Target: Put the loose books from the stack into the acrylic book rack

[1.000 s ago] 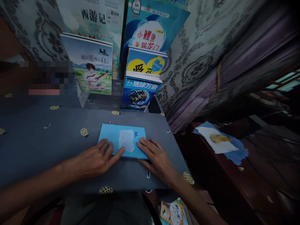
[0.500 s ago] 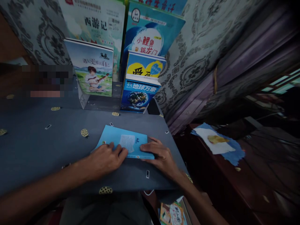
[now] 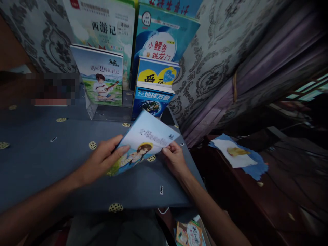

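Note:
A thin book (image 3: pixel 151 131) with a pale blue cover and a drawn figure in a yellow hat is held tilted above the table. My left hand (image 3: pixel 106 155) grips its left edge, thumb lying over the front cover. At the lower right corner, my right hand (image 3: pixel 175 157) pinches the book between thumb and fingers. Just behind it, a clear acrylic stand (image 3: pixel 110 115) holds a book with a guitar player (image 3: pixel 104 78) on the left and a blue book with a globe (image 3: pixel 151 102) on the right, the latter partly covered by the held book's top corner.
Larger books, including a pale green one (image 3: pixel 102 24) and a teal one (image 3: pixel 166 30), stand behind the stand. The table (image 3: pixel 74 136) has a grey patterned cloth. To the right, a blue and white cloth (image 3: pixel 230 153) lies on a dark red surface. Another book (image 3: pixel 191 234) sits below the table edge.
The book was lying on the table with its blue back cover up. Now it is lifted and turned, showing its illustrated front cover, with both hands holding it.

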`<state>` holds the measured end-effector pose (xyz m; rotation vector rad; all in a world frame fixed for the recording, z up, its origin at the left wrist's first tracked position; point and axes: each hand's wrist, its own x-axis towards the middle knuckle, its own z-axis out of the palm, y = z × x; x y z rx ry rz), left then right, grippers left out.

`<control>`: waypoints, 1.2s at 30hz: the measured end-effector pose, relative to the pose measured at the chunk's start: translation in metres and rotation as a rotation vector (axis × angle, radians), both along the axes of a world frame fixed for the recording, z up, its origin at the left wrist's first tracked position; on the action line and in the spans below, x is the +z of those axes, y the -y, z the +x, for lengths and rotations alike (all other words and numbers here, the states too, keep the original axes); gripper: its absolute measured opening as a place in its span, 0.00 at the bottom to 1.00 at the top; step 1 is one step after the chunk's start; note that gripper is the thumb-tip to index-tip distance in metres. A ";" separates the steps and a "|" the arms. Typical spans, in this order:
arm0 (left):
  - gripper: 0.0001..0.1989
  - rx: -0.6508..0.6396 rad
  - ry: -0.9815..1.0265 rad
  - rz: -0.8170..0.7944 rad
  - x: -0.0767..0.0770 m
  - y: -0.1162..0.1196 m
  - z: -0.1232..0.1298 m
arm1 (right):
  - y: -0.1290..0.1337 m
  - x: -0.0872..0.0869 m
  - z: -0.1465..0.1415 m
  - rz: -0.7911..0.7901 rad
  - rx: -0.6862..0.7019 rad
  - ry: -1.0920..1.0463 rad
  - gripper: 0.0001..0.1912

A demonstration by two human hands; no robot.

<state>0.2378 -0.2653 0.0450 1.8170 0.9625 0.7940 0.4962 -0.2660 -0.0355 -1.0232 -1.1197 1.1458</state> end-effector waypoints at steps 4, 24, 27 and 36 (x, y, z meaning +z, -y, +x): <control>0.22 0.055 0.438 -0.404 -0.011 -0.010 0.015 | -0.001 0.006 -0.015 -0.119 0.125 -0.095 0.26; 0.11 0.071 -0.810 0.521 -0.060 -0.056 0.002 | -0.019 -0.010 0.013 -0.279 0.146 0.406 0.26; 0.13 0.049 -0.821 0.618 -0.072 -0.055 0.006 | -0.015 -0.003 0.019 -0.225 0.021 0.757 0.23; 0.16 0.071 -0.818 0.716 -0.089 -0.056 0.004 | -0.030 0.014 -0.041 0.359 0.203 1.121 0.24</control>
